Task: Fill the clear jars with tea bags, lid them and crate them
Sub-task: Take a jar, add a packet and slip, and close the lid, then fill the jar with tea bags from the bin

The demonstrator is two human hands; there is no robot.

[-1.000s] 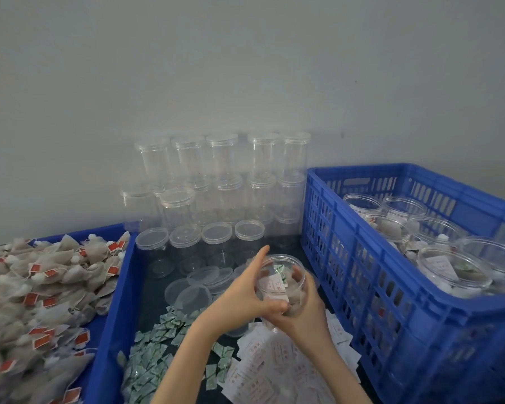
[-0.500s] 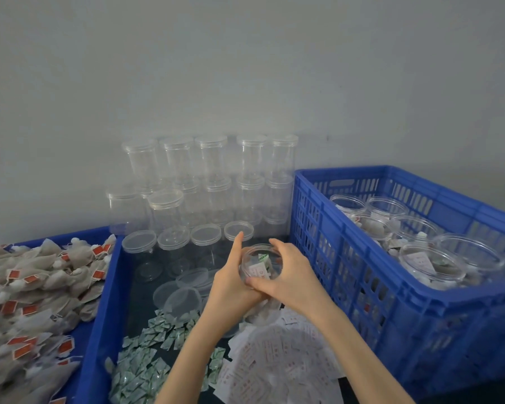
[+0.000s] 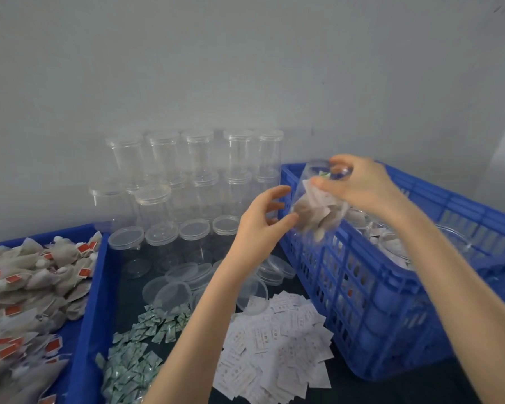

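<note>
Nearest me, white paper slips point(image 3: 277, 342) and green sachets point(image 3: 134, 354) lie where they were. The filled jar point(image 3: 318, 205) has gone up and right since a moment ago, now tilted over the blue crate point(image 3: 362, 287) rim. R hand point(image 3: 362, 185) grips its lid end; L hand point(image 3: 260, 225) has let go, fingers spread just beside its base. Empty jars point(image 3: 187, 182) stacked at back, unchanged.

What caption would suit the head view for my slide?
Right hand carries a filled jar over the blue crate; left hand hovers beside it.
</note>
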